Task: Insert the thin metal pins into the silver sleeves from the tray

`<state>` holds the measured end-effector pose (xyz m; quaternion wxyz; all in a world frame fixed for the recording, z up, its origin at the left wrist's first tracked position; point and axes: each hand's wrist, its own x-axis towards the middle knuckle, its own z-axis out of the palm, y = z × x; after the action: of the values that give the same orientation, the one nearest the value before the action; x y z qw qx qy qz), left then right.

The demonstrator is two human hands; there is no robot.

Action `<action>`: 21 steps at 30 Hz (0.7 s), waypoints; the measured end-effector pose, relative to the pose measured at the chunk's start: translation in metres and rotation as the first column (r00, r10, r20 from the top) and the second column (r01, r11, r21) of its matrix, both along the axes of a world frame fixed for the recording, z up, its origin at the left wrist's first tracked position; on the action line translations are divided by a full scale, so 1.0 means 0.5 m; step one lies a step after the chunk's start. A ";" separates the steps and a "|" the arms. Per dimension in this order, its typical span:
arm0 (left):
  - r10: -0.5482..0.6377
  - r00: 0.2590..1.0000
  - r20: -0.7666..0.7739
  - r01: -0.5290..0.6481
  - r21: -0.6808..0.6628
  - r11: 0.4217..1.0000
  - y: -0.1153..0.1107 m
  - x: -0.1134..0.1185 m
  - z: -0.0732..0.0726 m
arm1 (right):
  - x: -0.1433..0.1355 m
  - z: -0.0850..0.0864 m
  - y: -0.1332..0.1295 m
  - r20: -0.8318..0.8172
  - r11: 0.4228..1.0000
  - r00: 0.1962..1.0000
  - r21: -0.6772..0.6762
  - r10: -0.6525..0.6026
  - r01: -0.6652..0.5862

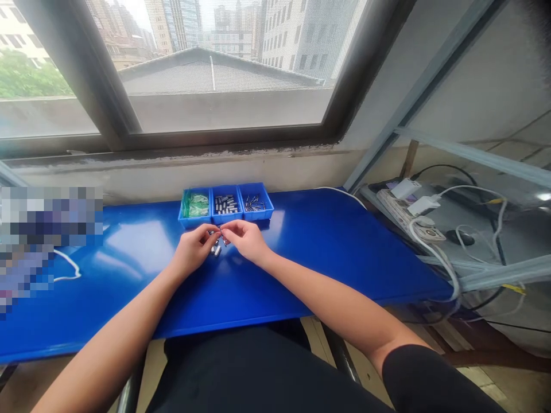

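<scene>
My left hand (197, 245) and my right hand (246, 240) meet above the blue table, fingertips pinched close together. Something small and dark is between them, too small to name. On the tabletop just below lie a few small silvery metal pieces (217, 250), partly hidden by my fingers. Right behind my hands stand three joined blue bins. The left bin (194, 221) holds a green bag with pale pieces, the middle bin (227, 218) short metal cylinders, and the right bin (258, 216) thin dark metal pins.
The blue table (344, 246) runs along a wall under a window (224, 137). At the right, a metal frame (447, 152) borders a shelf with a power strip (407, 212) and white cables (441, 264). A white cable (69, 277) lies at the left, near a blurred-out area.
</scene>
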<state>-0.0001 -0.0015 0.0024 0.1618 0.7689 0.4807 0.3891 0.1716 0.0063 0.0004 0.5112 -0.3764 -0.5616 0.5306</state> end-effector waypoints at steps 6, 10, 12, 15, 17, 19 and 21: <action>0.007 0.999 -0.044 -0.007 -0.018 1.000 0.003 -0.004 0.000 | -0.002 0.001 -0.004 0.021 1.000 1.000 0.016 0.003 -0.003; 0.011 1.000 -0.012 -0.011 -0.020 1.000 0.001 -0.001 0.000 | 0.000 0.002 -0.003 0.024 1.000 1.000 0.013 -0.002 0.001; 0.003 1.000 0.009 -0.003 -0.012 1.000 0.000 0.000 0.000 | 0.001 0.002 -0.002 0.016 1.000 1.000 0.007 -0.005 0.005; -0.006 1.000 0.013 0.006 -0.008 1.000 -0.001 0.000 0.000 | 0.001 0.001 -0.001 0.018 1.000 1.000 0.011 -0.001 0.001; -0.004 1.000 0.002 0.004 -0.017 1.000 0.000 -0.001 -0.002 | 0.001 0.001 -0.002 0.030 1.000 1.000 0.023 0.003 -0.003; -0.005 1.000 -0.011 0.005 -0.024 1.000 0.002 -0.002 -0.003 | 0.000 0.001 -0.003 0.040 0.999 0.999 0.033 0.003 -0.005; -0.006 1.000 -0.020 0.005 -0.024 1.000 0.002 -0.003 -0.003 | 0.000 0.000 -0.004 0.046 0.999 0.999 0.042 0.003 -0.005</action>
<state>-0.0015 -0.0006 0.0009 0.1671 0.7722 0.4849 0.3751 0.1714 0.0041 0.0006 0.5049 -0.3767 -0.5850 0.5108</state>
